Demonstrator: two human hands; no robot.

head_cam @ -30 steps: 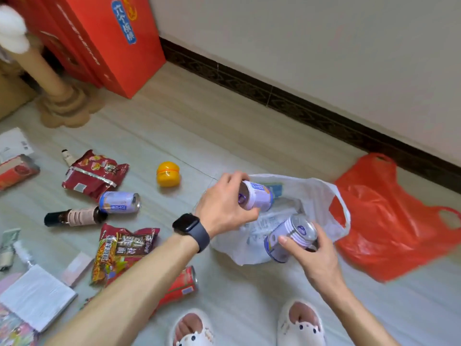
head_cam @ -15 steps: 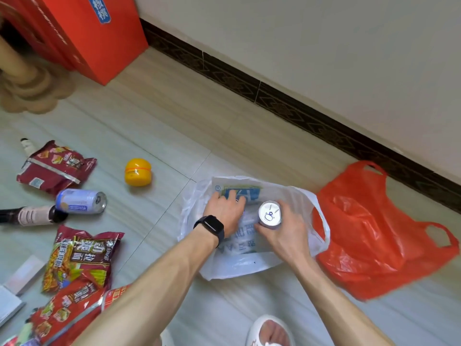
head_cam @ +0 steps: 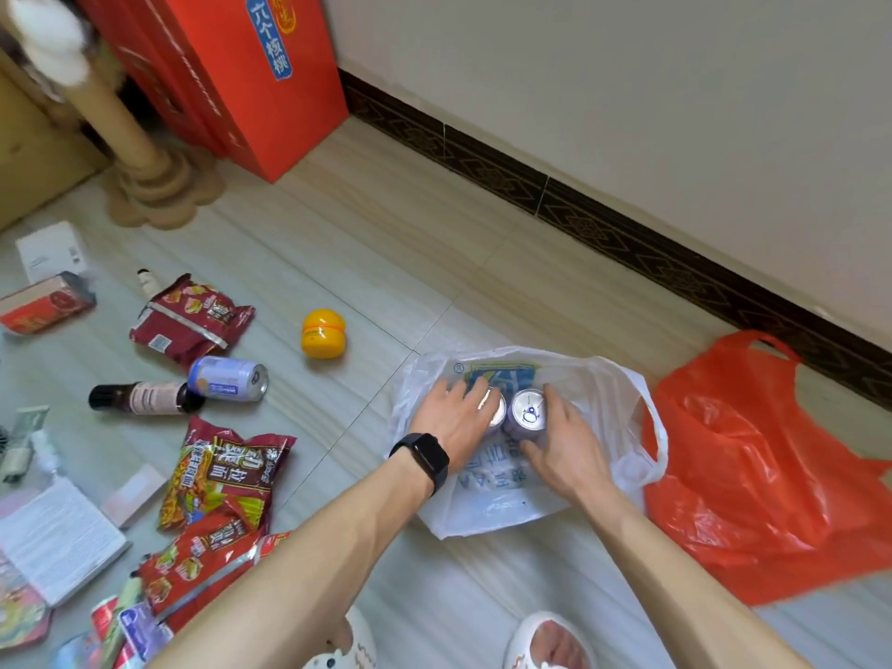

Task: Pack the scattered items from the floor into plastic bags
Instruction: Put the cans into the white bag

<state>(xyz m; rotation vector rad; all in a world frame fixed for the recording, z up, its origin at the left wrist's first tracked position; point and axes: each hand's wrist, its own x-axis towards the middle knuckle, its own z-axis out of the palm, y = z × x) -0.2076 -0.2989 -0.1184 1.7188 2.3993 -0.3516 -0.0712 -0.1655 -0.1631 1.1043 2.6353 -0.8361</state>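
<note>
I crouch over the white bag (head_cam: 613, 427), which lies open on the floor tiles between my slippers (head_cam: 550, 639) and the wall. 2 cans stand upright inside it, side by side and touching. My left hand (head_cam: 453, 417), with a black watch (head_cam: 427, 456) on the wrist, curls over the left can (head_cam: 496, 409), and its fingers cover most of the lid. My right hand (head_cam: 564, 451) wraps the right can (head_cam: 528, 410), fingers up its far side and thumb low on the near side, so the silver lid with its pull tab faces up at me. Both hands reach in through the bag's mouth.

The red bag (head_cam: 753, 475) lies flat just to the right, its edge against the white one.

To my left, the other items lie scattered on the floor. A yellow round container (head_cam: 323, 333) sits alone, nearest the white bag. Farther left, a 3rd can (head_cam: 228, 379) lies on its side, touching the end of a dark bottle (head_cam: 145, 398). A dark red snack packet (head_cam: 193, 318) lies behind them, and a pile of noodle packets (head_cam: 227, 470) lies nearer me, beside my left forearm. A tall red carton (head_cam: 231, 65) stands against the wall.
</note>
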